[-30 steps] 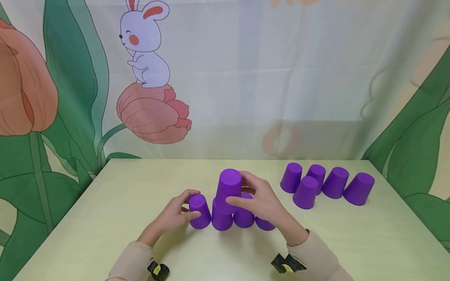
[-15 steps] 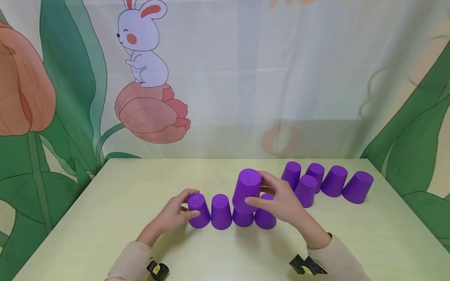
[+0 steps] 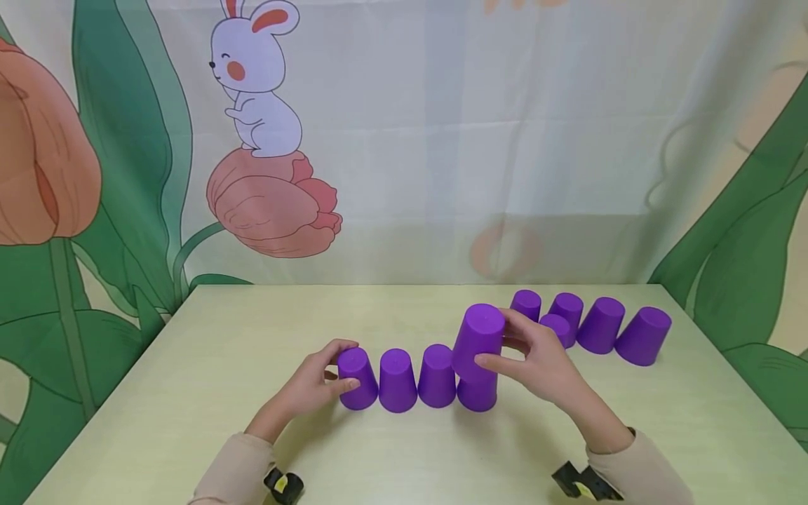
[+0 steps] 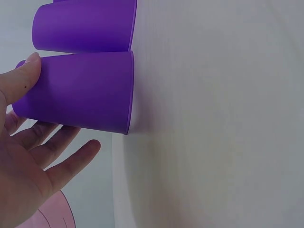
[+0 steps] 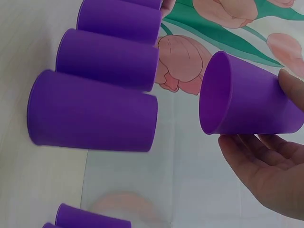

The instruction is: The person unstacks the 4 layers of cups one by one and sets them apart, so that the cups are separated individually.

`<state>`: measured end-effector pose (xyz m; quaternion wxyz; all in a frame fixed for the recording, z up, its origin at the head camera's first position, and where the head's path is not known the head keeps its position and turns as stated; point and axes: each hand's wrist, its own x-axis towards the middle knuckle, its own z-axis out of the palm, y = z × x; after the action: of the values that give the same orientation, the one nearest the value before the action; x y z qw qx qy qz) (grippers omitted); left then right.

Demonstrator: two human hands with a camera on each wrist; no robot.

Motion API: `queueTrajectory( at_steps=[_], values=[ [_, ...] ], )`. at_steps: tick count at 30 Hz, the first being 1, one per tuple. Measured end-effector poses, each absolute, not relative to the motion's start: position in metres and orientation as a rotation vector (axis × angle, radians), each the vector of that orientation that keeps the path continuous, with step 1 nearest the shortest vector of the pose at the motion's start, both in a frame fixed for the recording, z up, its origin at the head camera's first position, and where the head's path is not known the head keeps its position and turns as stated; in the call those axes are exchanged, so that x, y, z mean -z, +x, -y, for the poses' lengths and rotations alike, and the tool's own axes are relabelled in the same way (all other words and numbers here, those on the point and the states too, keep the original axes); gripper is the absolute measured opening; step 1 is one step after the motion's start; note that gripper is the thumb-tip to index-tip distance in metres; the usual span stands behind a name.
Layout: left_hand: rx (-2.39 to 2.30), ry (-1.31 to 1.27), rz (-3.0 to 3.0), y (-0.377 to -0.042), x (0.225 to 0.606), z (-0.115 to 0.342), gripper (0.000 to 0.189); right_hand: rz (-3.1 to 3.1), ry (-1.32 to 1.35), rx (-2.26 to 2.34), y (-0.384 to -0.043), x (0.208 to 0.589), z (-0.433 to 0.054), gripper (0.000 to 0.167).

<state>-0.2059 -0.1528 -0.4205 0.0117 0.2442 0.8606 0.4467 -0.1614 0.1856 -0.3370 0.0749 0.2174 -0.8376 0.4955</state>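
Several purple cups stand upside down in a row on the table. My left hand point(image 3: 318, 379) holds the leftmost cup point(image 3: 358, 379) between thumb and fingers; in the left wrist view that cup point(image 4: 80, 92) touches the table rim-down. Beside it stand the second cup point(image 3: 398, 381) and the third cup point(image 3: 437, 376). My right hand point(image 3: 536, 358) grips a raised cup point(image 3: 477, 342), upside down and slightly tilted. It hangs above the rightmost row cup point(image 3: 477, 395), partly hiding it. The right wrist view shows a gap between the raised cup point(image 5: 256, 97) and the row cup point(image 5: 92, 114).
At the back right stand several more upside-down purple cups, among them a far-right one point(image 3: 644, 337); my right hand partly covers the front one point(image 3: 557, 328). The pale table point(image 3: 252, 330) ends at a printed curtain point(image 3: 391, 175).
My right hand has carried its cup rightward along the row, from above the second and third cups to above the rightmost one. The left hand stays on the leftmost cup.
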Motion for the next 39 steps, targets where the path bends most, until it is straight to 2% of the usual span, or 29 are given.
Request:
queueTrajectory(
  at_steps=[8, 17, 39],
  values=[
    [-1.386, 0.742, -2.692, -0.203, 0.417, 0.150, 0.048, 2.523, 0.601, -1.455, -0.158, 0.338, -0.205, 0.054],
    [-1.370, 0.729, -2.699, -0.183, 0.385, 0.142, 0.043, 2.546, 0.542, -1.370, -0.156, 0.344, -0.226, 0.053],
    [-1.376, 0.730, -2.692, -0.182, 0.385, 0.142, 0.044, 2.608, 0.296, -1.260, -0.161, 0.350, -0.289, 0.052]
  ],
)
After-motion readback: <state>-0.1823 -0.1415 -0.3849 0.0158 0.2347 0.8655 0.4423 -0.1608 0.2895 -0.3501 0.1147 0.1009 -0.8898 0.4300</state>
